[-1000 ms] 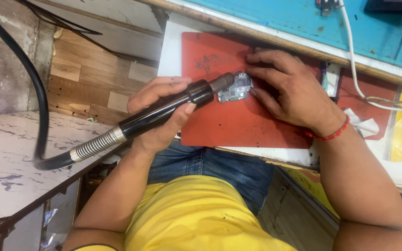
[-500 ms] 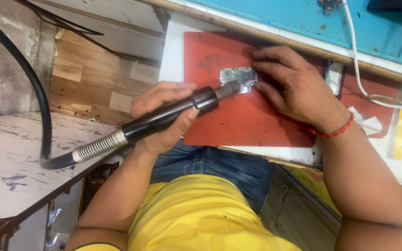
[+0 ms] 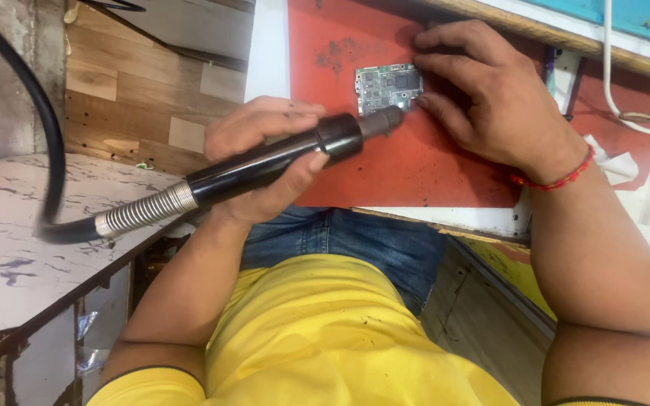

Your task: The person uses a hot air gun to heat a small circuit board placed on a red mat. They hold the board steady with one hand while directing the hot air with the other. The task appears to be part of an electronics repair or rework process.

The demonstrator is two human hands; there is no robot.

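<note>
A small green circuit board [image 3: 387, 83] lies on a red work mat [image 3: 415, 177]. My right hand [image 3: 494, 98], with a red thread band at the wrist, rests on the mat, and its fingertips press on the board's right edge. My left hand [image 3: 261, 146] grips a black hot-air style handpiece [image 3: 265, 167] with a metal spring collar. The handpiece's dark nozzle [image 3: 385, 120] points at the board's lower edge, close to it or touching it.
A thick black hose [image 3: 45, 128] runs from the handpiece up the left side over a marble-patterned top [image 3: 16, 256]. A white cable [image 3: 609, 71] and crumpled white paper [image 3: 612, 164] lie right of the mat. A blue panel [image 3: 626, 19] edges the bench at the back.
The nozzle has slid from over the board's left part to its lower edge, so more of the board shows. My right hand stays on the board's right side.
</note>
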